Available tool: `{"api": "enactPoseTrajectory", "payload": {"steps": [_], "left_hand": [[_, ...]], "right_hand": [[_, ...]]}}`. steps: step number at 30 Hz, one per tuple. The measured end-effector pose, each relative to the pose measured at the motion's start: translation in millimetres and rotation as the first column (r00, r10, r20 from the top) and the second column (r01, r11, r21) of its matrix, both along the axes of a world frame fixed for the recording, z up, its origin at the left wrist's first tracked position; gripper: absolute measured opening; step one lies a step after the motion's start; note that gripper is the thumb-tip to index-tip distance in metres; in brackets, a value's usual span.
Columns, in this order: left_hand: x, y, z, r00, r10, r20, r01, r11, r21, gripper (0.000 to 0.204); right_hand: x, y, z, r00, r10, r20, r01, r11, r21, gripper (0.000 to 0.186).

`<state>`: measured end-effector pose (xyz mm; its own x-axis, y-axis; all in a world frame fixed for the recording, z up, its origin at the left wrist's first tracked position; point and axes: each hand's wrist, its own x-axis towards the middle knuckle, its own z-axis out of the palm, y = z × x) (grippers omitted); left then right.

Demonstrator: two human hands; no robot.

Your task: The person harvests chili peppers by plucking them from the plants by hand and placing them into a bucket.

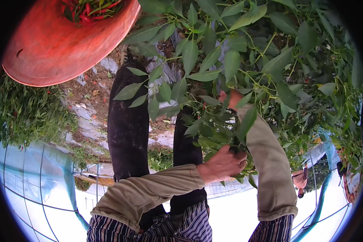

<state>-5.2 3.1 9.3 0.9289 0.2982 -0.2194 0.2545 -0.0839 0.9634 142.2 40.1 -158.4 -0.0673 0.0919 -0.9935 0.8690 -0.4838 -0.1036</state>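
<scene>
Setting: outdoors, a planted row under a translucent plastic tunnel cover on curved hoops, seen at 7 to 8 o'clock.
Ground: bare brown soil with pale plastic sheeting and scattered leaf litter, running from 10 o'clock toward the centre.
Pepper plant: dense green leaves and thin stems filling 12 to 4 o'clock.
Left hand: just below centre, grip closed round a cluster of leafy stems of the plant.
Right hand: right of centre, pushed into the foliage, mostly hidden by leaves; grip cannot be told.
Sleeves: tan, over striped cuffs at 6 o'clock.
Trousers: dark, both legs standing on the soil at centre.
Red basin: at 11 o'clock, holding red and green chillies at its upper edge.
Low green plants: at 9 o'clock beside the soil.
Other person: small, at 4 o'clock.
</scene>
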Motion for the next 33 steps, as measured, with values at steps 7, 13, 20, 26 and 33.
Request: {"api": "enactPoseTrajectory", "payload": {"steps": [7, 13, 20, 26, 33], "left_hand": [[-4, 13, 5, 0.967, -0.255, -0.021, 0.246, 0.95, -0.194, 0.025], [-11, -6, 3, 0.994, -0.094, 0.063, 0.106, 0.969, -0.223, 0.068], [-21, -13, 10, 0.988, 0.033, 0.149, -0.019, 0.995, -0.099, 0.05], [-15, -4, 4, 0.991, -0.112, -0.078, 0.104, 0.99, -0.097, 0.042], [-3, 11, -31, 0.954, 0.108, -0.28, -0.126, 0.991, -0.05, 0.044]], "right_hand": [[40, 0, 110, 0.9, -0.389, -0.197, 0.412, 0.906, 0.094, 0.029], [63, -22, 155, 0.962, -0.134, -0.237, 0.181, 0.965, 0.189, 0.022], [89, -44, 167, 0.944, -0.119, -0.308, 0.216, 0.928, 0.302, 0.023], [102, -50, 185, 0.974, 0.1, -0.202, -0.011, 0.915, 0.402, 0.019], [98, -54, 193, 0.978, 0.078, -0.191, 0.001, 0.923, 0.384, 0.019]]}}
